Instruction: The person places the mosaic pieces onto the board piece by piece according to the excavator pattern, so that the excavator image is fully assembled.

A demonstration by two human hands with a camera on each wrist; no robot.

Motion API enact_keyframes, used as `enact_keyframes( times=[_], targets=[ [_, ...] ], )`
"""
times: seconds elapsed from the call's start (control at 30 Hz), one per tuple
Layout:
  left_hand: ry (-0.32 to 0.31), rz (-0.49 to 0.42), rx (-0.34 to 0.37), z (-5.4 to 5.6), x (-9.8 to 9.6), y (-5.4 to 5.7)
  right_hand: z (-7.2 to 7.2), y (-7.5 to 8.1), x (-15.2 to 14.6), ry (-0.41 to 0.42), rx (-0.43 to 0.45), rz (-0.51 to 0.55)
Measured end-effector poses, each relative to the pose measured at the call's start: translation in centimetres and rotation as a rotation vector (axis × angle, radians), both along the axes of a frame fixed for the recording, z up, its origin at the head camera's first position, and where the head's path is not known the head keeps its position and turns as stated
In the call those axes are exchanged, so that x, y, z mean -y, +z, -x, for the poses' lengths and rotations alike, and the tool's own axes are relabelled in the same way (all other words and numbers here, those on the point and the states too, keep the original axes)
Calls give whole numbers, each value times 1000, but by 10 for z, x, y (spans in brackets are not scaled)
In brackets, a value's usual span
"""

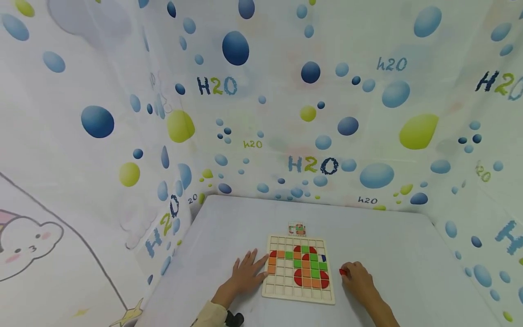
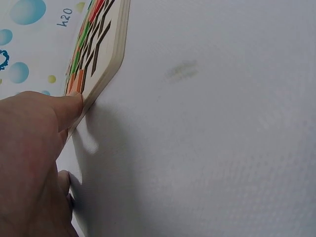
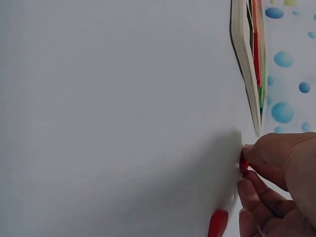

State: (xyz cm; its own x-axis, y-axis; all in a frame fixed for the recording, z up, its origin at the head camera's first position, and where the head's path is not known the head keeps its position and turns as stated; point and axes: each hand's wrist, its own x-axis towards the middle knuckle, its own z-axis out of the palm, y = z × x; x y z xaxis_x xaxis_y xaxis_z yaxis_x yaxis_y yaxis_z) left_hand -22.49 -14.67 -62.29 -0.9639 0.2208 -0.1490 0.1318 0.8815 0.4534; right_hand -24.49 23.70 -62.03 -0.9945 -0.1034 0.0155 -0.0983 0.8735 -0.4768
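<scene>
A square wooden grid board (image 1: 282, 290) lies on the table, its cells partly filled with red, orange and green tiles. At its left edge my left hand (image 1: 246, 272) rests with fingers spread; in the left wrist view the thumb (image 2: 69, 109) touches the board's side. Right of the board, my right hand (image 1: 359, 282) pinches a small red tile (image 3: 244, 163) between thumb and fingertips, close over the table. Another red piece (image 3: 217, 224) lies on the table near that hand in the right wrist view.
A small pattern card (image 1: 297, 229) lies just beyond the board's far edge. Near the board's right side sits a dark blue piece (image 1: 323, 258). White sheets with blue and green drops (image 1: 376, 175) hang around the white table (image 1: 388, 236).
</scene>
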Motion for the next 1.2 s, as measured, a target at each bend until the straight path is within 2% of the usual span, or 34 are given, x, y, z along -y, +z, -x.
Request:
enact_keyframes(
  times=[0.33,0.53,0.7,0.87,1.03,1.2],
  targets=[
    [-13,-42,-14,-7,-4,10,8,-2,4,10,-95,-72],
    [-7,-21,-12,-7,-3,6,11,9,15,25,-108,-38],
    [1,-6,-13,-5,-1,4,5,32,51,86,-91,32],
    [8,2,-14,-6,-1,6,-9,44,99,225,-176,58],
    [0,6,-27,-8,-1,8,-21,41,145,351,-199,71],
    [-9,6,-38,-10,-3,15,-26,30,173,374,-197,62]
  ],
)
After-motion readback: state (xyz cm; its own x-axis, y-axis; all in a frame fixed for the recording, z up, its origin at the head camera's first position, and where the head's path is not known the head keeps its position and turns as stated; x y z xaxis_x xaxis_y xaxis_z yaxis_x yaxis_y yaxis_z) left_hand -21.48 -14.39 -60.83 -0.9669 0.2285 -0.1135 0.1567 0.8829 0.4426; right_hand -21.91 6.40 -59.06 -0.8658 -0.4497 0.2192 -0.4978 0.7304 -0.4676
